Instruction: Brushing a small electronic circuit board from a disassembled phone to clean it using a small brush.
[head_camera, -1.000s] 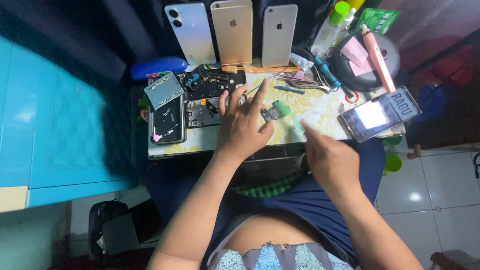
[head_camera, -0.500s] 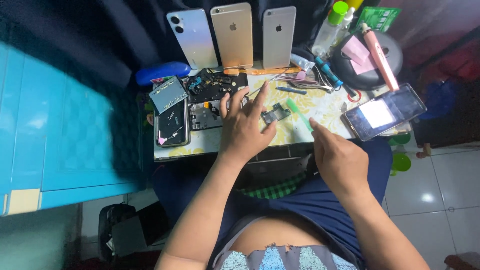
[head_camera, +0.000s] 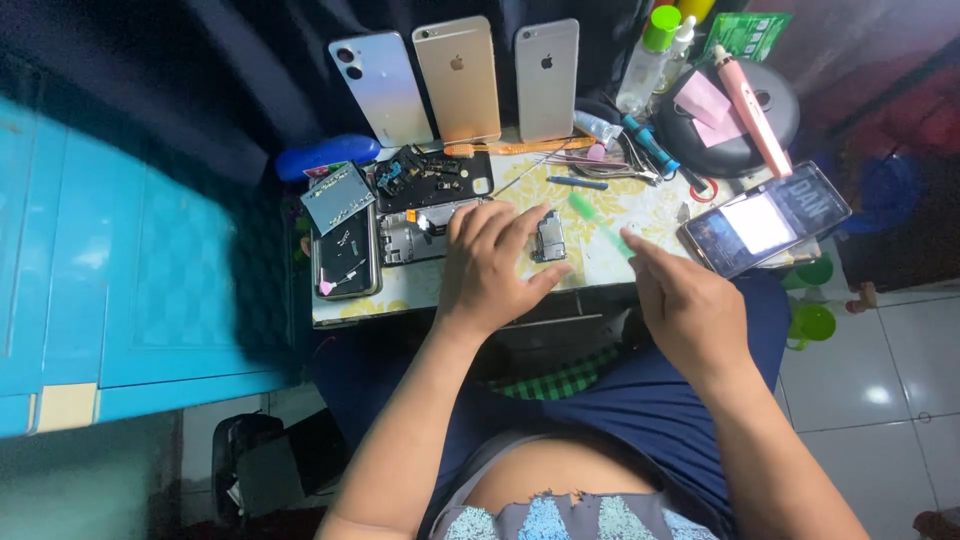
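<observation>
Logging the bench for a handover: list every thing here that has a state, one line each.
left hand: flat on the table, fingers beside the small circuit board
right hand: holding a green tool
phone: screen lit
opened phone: back off, insides showing
three phones: propped upright, backs outward

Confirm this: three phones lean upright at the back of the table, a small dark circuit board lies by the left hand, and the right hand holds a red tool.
Wrong on one point: the slim plastic tool in the right hand is green, not red, as the head view shows. The rest stands.
</observation>
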